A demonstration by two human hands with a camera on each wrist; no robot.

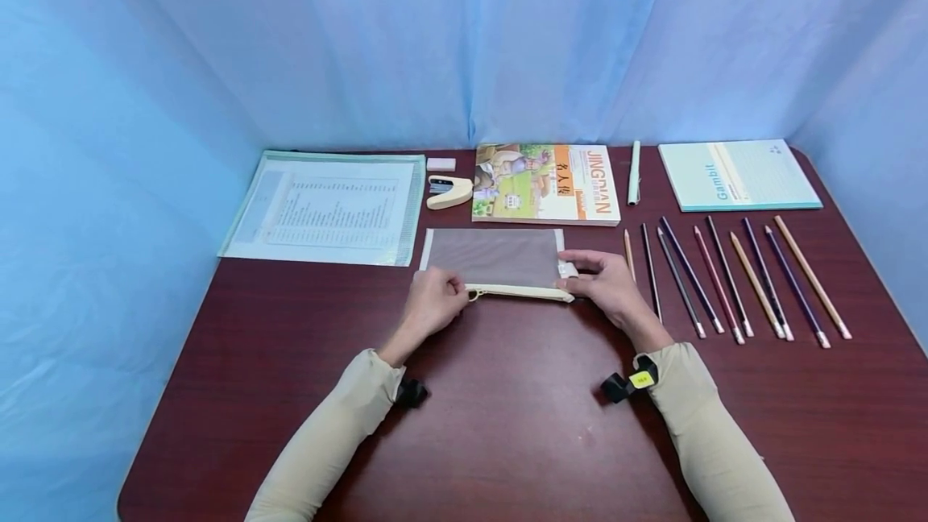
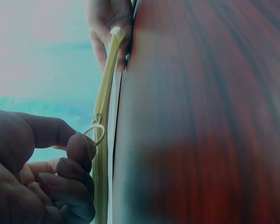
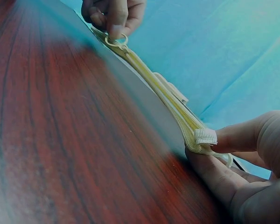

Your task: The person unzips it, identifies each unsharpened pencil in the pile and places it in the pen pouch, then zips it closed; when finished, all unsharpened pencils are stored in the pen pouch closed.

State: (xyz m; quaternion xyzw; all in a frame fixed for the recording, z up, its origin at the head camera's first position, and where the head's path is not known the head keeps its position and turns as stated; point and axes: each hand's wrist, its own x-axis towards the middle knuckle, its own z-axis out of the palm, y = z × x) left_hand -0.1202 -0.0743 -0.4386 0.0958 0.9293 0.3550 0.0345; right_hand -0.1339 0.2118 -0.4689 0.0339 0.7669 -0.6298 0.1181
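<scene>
Two hands meet on one mesh pencil pouch (image 1: pixel 495 258), which lies flat on the dark red table (image 1: pixel 507 425) at the middle of the head view, its cream zipper edge toward me. My left hand (image 1: pixel 432 302) pinches the zipper's ring pull (image 2: pixel 97 132) between thumb and forefinger at the pouch's left end; the left wrist view shows the fingertips (image 2: pixel 79 150) closed on the ring. My right hand (image 1: pixel 607 284) grips the pouch's right end, thumb and fingers pinching the cream corner beside its small white ribbed tab (image 3: pixel 205 136).

Just behind the pouch, toward the top centre of the head view, lies a picture book (image 1: pixel 545 183) with "JINGDIAN" in white on an orange band. Left of it sit a cream stapler (image 1: pixel 448 192) and a small white eraser (image 1: pixel 441 163). Farther left lies a clear zip folder (image 1: pixel 328 206) holding a printed sheet whose text is too small to read. At the upper right lies a pale teal pad (image 1: pixel 739 174) marked "Gambit", with a white pen (image 1: pixel 634 172) between it and the book. Right of my right hand, a row of coloured pencils (image 1: pixel 732 279) lies side by side. Blue cloth (image 1: pixel 464 39) hangs behind the table.
</scene>
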